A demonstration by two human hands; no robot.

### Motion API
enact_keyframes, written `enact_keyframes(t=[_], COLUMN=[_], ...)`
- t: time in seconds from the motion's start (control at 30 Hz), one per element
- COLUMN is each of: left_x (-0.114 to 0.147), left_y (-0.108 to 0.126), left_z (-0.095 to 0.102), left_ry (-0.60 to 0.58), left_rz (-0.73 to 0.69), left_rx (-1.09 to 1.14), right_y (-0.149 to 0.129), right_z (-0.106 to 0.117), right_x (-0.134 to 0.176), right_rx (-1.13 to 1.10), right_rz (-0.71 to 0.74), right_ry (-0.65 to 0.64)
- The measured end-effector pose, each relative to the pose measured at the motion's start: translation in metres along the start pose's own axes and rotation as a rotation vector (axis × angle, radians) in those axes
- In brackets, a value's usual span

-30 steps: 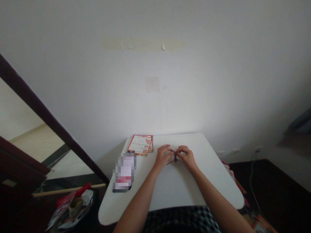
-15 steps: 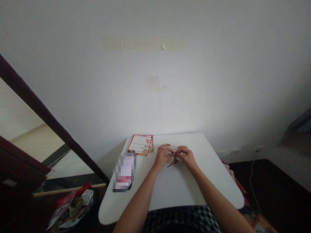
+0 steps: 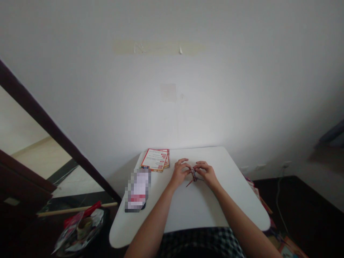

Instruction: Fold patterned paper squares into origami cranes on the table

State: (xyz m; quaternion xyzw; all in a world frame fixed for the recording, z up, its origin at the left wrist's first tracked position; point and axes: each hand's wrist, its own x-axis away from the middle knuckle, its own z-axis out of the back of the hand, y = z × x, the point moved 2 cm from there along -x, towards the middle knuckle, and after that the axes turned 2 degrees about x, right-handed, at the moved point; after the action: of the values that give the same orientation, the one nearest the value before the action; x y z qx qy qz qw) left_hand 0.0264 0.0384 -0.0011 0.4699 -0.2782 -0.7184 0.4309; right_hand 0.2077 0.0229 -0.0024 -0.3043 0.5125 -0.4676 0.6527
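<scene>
Above the middle of the white table (image 3: pixel 193 211), both hands meet at a small dark-and-red piece (image 3: pixel 194 176) with thin, cord-like ends sticking out. Its exact kind is too small to make out. One reddish end points down toward my left forearm, and a thinner dark one sticks out to the right. My left hand (image 3: pixel 180 173) pinches the piece from the left with thumb and forefinger, its other fingers loosely raised. From the right, my right hand (image 3: pixel 206 172) pinches it near the top, and its fingertips almost touch those of the left.
Printed cards (image 3: pixel 155 159) lie overlapped at the table's back left corner. A blurred-out phone (image 3: pixel 138 190) rests at the left edge. The wall (image 3: pixel 172 122) stands right behind the table. Down at left is a bin (image 3: pixel 104 229) with rubbish; a cable (image 3: pixel 279 204) hangs at right.
The small piece has turned slightly between my fingers, and its red end now points more steeply down. Both hands stay in nearly the same place.
</scene>
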Motion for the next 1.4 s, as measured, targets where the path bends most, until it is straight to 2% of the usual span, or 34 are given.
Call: enact_keyframes(t=[0.3,0.43,0.93,1.13,1.4], left_x=[-0.0009,-0.0012,0.0018,0.0016,0.0013], left_y=[-0.0016,-0.0011,0.0055,0.0028,0.0027], left_z=[0.0005,0.0007,-0.0006,-0.0034,0.0029], left_ry=[-0.005,-0.012,-0.043,-0.007,0.008], left_rz=[0.006,0.018,-0.005,0.014,0.045], left_rx=[0.023,0.026,0.010,0.010,0.023], right_y=[-0.0014,-0.0015,-0.0064,-0.0055,0.0005], right_z=[0.0034,0.0024,0.0024,0.0019,0.0048], right_x=[-0.0035,-0.0038,0.0015,0.0021,0.0016], right_rx=[0.042,0.057,0.194,0.246,0.338], right_rz=[0.146,0.137,0.158,0.185,0.224], right_ry=[-0.029,-0.016,-0.126,-0.095,0.060])
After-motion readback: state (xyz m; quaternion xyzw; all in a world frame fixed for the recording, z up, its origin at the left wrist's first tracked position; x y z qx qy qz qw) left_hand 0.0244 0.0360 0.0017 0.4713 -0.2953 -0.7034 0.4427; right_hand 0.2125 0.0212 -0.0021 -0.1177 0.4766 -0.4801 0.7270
